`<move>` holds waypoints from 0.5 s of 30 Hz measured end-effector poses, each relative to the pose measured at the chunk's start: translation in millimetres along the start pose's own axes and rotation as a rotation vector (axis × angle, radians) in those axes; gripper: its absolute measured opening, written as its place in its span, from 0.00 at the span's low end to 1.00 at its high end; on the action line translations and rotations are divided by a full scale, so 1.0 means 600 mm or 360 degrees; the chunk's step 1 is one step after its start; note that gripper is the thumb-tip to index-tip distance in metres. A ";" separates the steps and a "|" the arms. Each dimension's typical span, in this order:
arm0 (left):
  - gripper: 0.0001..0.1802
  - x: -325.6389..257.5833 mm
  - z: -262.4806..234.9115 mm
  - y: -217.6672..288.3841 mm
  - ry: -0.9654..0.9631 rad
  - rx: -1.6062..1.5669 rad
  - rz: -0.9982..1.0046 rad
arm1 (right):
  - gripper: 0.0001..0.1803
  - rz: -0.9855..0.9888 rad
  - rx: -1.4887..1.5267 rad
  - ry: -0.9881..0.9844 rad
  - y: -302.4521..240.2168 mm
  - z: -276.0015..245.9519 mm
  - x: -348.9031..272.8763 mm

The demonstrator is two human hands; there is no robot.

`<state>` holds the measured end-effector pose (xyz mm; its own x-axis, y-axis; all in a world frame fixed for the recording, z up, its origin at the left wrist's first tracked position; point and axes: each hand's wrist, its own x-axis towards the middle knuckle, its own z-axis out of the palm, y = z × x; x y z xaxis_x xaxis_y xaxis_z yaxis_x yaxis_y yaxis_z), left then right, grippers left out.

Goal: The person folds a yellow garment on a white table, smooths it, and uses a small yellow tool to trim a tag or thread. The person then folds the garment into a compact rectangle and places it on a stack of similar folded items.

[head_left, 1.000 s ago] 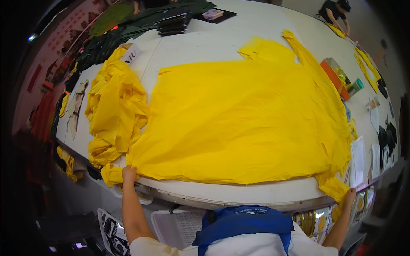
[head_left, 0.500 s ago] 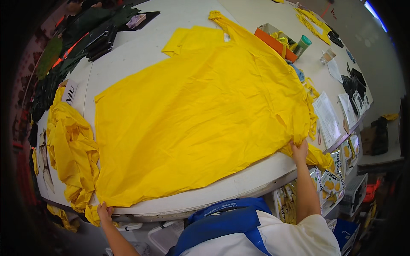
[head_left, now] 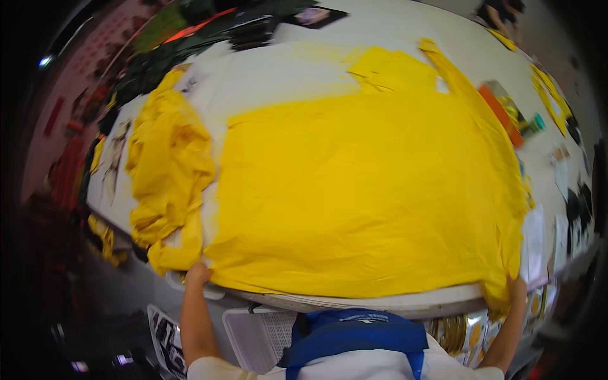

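A large yellow garment (head_left: 373,196) of thin, smooth cloth lies spread over the table, with a sleeve-like flap and a narrow strip at its far end. At its near left corner, my left hand (head_left: 199,273) is closed on the edge. My right hand (head_left: 517,288) grips the near right corner, where the cloth bunches and hangs over the table edge; its fingers are partly hidden. To the left lies a crumpled yellow cloth pile (head_left: 170,164), close to my left hand but apart from the spread garment for most of its length.
An orange box (head_left: 500,117) with yellow pieces and a green cylinder (head_left: 535,123) stand at the far right. Papers (head_left: 534,244) lie beyond my right hand. Dark folded items (head_left: 250,30) are at the far left. A white basket (head_left: 259,332) sits below the table edge. Another person (head_left: 503,16) stands far off.
The view has swung left, so the whole table appears shifted right. The garment's near edge now lies straighter along the table edge, with both hands still at its corners.
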<state>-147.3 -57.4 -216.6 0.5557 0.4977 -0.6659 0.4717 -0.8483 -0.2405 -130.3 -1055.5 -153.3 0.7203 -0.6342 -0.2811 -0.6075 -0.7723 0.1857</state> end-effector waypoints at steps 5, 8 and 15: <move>0.19 -0.023 -0.049 0.049 0.0605 -0.0577 -0.0335 | 0.35 -0.0138 -0.0004 -0.0263 -0.025 0.045 0.047; 0.18 -0.001 -0.092 0.093 0.0992 -0.0519 -0.0309 | 0.39 -0.0233 0.0284 -0.0055 -0.061 0.017 0.063; 0.24 0.148 -0.262 0.218 0.1040 -0.0588 0.0288 | 0.32 -0.0672 0.0498 0.0561 -0.327 -0.016 0.059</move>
<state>71.4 -95.9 -195.8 0.8831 0.4600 -0.0924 0.4692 -0.8685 0.1602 17.5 -926.7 -190.4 0.9539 -0.2926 0.0668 -0.2777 -0.9450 -0.1728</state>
